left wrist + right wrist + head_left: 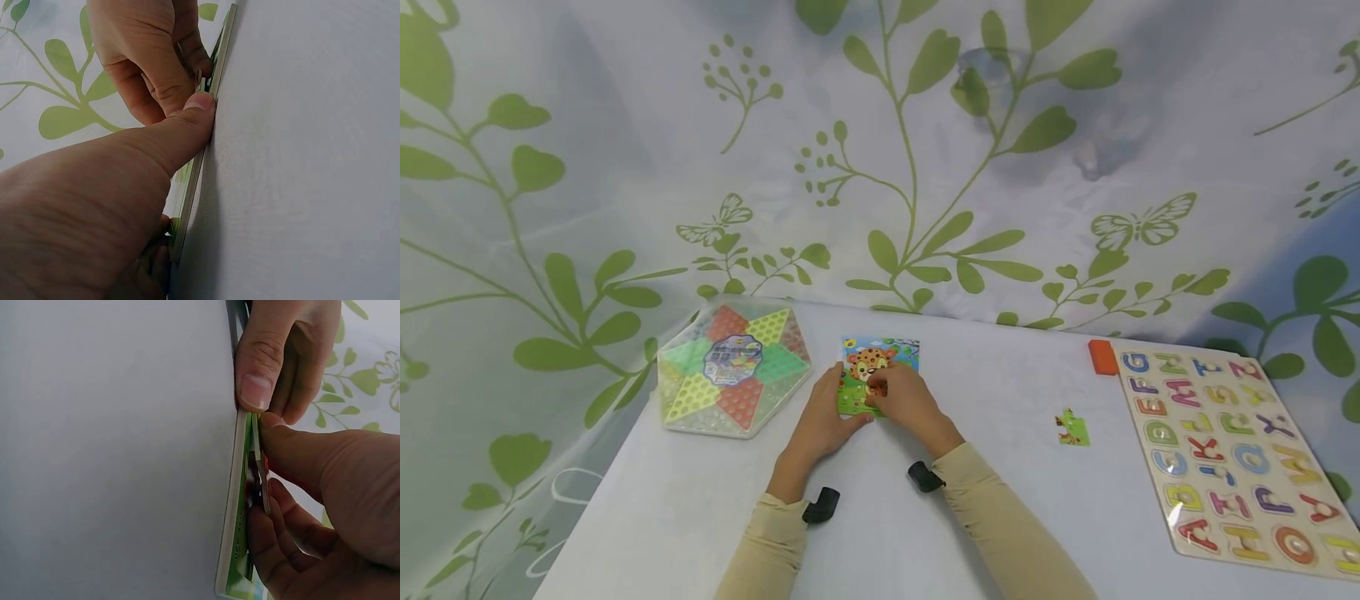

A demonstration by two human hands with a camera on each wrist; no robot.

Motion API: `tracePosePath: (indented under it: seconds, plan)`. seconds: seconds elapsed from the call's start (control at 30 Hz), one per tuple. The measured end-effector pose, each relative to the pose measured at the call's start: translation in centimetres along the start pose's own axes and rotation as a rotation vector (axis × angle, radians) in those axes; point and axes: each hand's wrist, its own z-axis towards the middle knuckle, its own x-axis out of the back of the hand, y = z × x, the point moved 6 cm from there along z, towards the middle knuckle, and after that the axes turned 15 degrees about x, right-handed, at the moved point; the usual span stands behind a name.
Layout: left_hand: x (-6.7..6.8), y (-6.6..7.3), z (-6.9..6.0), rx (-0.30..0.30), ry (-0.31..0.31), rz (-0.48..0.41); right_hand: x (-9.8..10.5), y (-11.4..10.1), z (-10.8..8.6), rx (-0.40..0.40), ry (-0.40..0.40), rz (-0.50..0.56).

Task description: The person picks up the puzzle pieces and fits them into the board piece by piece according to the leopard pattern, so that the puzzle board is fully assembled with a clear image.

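Note:
A small jigsaw puzzle board [856, 403] with a spotted leopard picture lies on the white table. My left hand [823, 421] holds it at the left side, its thumb [201, 103] against the near edge. Over the lower middle of the picture, my right hand [908, 402] pinches a puzzle piece [264, 484] between thumb and fingers. That piece stands tilted up from the board in the right wrist view; the fingers hide much of it. Another loose puzzle piece [1075, 430], green with some brown, lies on the table to the right.
At the left is a hexagonal Chinese checkers box [786, 396] with a coloured star. A wooden alphabet board [1180, 529] lies at the right, an orange block [1102, 357] by its upper left corner. Behind the table hangs a leaf-patterned curtain [865, 217].

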Motion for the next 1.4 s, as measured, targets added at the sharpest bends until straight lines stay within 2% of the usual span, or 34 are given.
tracePosePath:
  seconds: [0.2,0.33,0.43,0.53,0.6,0.7,0.9,1.03,1.13,1.27,1.4]
  plan:
    - [-0.3,-0.3,0.1,0.001,-0.009,0.008,0.0,-0.1,-0.2,-0.014,-0.021,-0.082]
    - [-0.4,-0.4,0.2,-0.004,0.000,0.011,0.0,0.0,-0.3,0.013,-0.016,-0.114]
    - [-0.4,-0.4,0.2,-0.002,-0.003,0.003,0.0,0.2,-0.6,0.026,-0.005,-0.054]
    - [-0.6,-0.4,0.2,0.003,-0.017,0.009,0.9,1.0,-1.6,-0.008,0.032,0.074]
    - [-0.7,-0.2,0.2,0.001,-0.025,0.004,2.0,2.2,-2.9,-0.041,0.075,0.168]
    - [-0.8,-0.2,0.2,0.012,-0.033,0.006,4.3,4.9,-5.5,-0.092,0.112,0.242]
    - [-0.6,-0.4,0.4,0.038,-0.022,0.018,9.7,10.4,-10.9,-0.130,0.096,0.255]
    - [-0.6,-0.3,0.7,0.027,-0.020,0.020,13.4,12.9,-14.4,-0.159,0.085,0.209]
    - [-0.6,-0.2,0.7,0.019,-0.017,0.018,15.3,14.2,-17.2,-0.205,0.051,0.133]
    - [-0.5,-0.2,0.6,0.025,-0.019,0.017,16.2,15.9,-20.2,-0.292,-0.013,0.035]
    - [-0.4,-0.4,0.4,0.038,-0.018,0.024,16.2,16.8,-21.3,-0.330,-0.053,-0.022]
